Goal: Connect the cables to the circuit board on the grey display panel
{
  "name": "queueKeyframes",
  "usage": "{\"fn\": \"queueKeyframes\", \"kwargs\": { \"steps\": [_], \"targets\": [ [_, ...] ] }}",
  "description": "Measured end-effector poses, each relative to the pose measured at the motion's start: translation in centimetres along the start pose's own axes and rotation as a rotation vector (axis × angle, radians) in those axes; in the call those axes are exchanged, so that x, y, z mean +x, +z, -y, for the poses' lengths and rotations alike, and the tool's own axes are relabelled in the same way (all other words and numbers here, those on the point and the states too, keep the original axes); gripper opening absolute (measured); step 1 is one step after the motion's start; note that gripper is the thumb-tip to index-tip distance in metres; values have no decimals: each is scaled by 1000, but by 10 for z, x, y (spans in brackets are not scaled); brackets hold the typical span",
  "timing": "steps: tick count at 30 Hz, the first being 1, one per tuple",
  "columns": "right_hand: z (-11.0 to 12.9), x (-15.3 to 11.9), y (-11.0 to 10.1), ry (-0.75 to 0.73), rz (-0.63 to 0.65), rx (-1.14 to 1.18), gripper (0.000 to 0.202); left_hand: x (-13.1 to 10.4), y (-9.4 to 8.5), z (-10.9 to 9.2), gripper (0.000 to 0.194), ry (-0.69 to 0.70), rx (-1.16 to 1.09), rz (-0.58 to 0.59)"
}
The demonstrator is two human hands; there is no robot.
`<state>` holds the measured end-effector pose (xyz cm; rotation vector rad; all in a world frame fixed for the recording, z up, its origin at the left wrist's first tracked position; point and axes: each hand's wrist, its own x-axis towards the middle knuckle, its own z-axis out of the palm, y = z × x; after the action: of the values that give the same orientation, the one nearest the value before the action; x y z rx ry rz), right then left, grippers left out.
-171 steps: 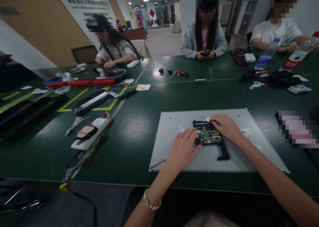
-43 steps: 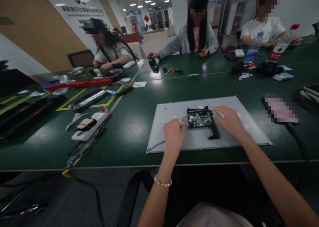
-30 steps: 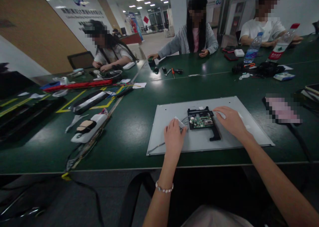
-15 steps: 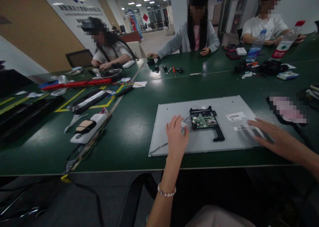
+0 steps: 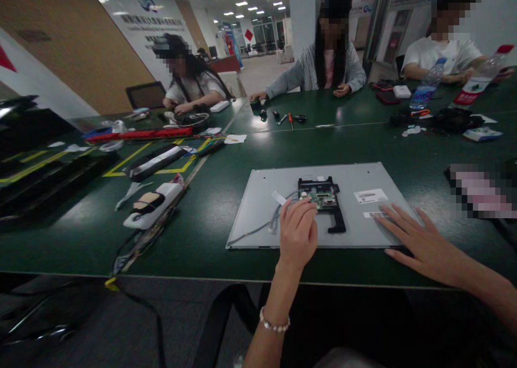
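Observation:
A flat light-grey panel lies before me on the green table. Its middle carries a black plastic bracket with a green circuit board in it. My left hand is at the board's left front edge, fingers bent and close together. Whatever lies between those fingertips is hidden. Grey cables run from beside this hand to the panel's front left corner, and a white tag shows among them. My right hand rests on the panel's right front part, fingers spread, beside a white label.
A white power bank-like block and cables lie left. At right are a phone-shaped object and two bottles. Small tools, including a screwdriver, lie across the table. Three people sit opposite.
My left hand has moved right onto the board's edge, its fingers drawing closer together. My right hand has come down flat on the panel. The panel sits slightly farther left in view.

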<state>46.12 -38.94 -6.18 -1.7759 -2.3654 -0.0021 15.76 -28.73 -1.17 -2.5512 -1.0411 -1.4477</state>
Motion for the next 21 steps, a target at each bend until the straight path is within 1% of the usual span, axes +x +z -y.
{"fn": "queueKeyframes", "kwargs": {
  "steps": [3,7,12,17,21],
  "targets": [
    [17,21,-3,-41,46,22,74,0,1,2,24,32,-16,-41],
    [39,52,-4,-72,106,88,69,0,0,1,23,27,-29,-28],
    [65,88,3,-73,146,136,62,0,-2,-1,24,63,-57,-2],
    [89,118,11,-63,142,173,62,-2,0,1,24,59,-68,25],
    [106,135,13,-47,134,126,60,-4,1,2,24,16,-50,33]
  ]
}}
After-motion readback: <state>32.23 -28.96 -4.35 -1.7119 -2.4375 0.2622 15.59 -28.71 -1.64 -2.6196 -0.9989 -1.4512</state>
